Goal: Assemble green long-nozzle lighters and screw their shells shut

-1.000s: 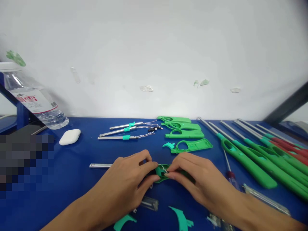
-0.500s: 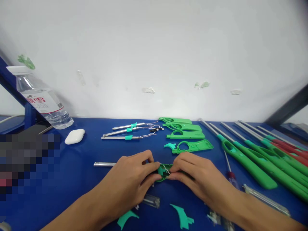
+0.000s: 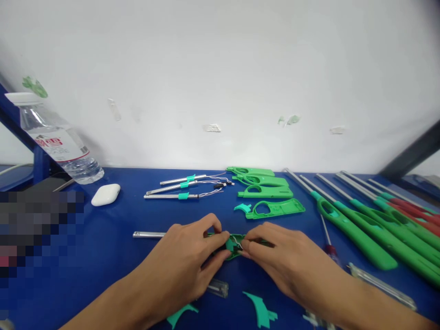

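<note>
In the head view, the left hand (image 3: pixel 187 256) and the right hand (image 3: pixel 292 256) meet over a green handle shell (image 3: pixel 235 255), which lies near the front middle of the blue counter (image 3: pixel 113 266), between the two sets of fingertips. The left grip is narrow, thumb and forefinger closed on the shell around a teal part (image 3: pixel 229 245) inside it. The right grip is narrow too, its fingertips at a thin white wire (image 3: pixel 237 241); whether they pinch the wire or the shell cannot be told. A metal tube (image 3: pixel 148 234) sticks out leftward from behind the left hand, roughly in line with the shell; any join is hidden.

Two loose teal triggers (image 3: pixel 263 312) and a clear plastic piece (image 3: pixel 220 288) lie in front of the hands. Beyond the hands, three metal rods with teal collars (image 3: pixel 184 196) trail wires toward a column of green half-shells (image 3: pixel 285 207); a small teal piece (image 3: pixel 242 208) lies just beside the nearest.

On the right are long-necked lighters with green handles (image 3: pixel 357 238) and others with red handles (image 3: pixel 410 211), plus a screwdriver (image 3: pixel 331 252) and a clear tube (image 3: pixel 383 286). On the left, a water bottle (image 3: pixel 62 142) stands near a white case (image 3: pixel 106 195).
</note>
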Demonstrator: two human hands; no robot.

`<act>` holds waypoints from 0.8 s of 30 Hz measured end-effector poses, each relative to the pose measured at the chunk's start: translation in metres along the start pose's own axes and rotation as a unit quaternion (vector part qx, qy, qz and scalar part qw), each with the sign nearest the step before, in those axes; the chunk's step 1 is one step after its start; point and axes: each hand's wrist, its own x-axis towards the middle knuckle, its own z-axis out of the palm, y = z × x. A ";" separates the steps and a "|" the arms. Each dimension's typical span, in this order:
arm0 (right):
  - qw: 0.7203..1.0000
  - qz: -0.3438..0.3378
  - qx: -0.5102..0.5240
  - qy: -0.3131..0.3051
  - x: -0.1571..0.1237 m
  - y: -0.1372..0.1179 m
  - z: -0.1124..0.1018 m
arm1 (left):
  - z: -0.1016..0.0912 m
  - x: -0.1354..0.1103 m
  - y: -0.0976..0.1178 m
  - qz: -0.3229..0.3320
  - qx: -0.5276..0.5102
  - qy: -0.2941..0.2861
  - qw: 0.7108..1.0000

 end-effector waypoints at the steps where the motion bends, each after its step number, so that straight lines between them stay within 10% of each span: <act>1: 1.000 -0.002 -0.005 -0.006 0.000 0.000 0.000 | 0.000 0.000 0.000 0.000 -0.001 -0.003 1.000; 24: 0.996 0.060 0.066 0.004 -0.001 0.000 0.003 | -0.003 -0.001 0.008 0.028 0.090 0.000 0.996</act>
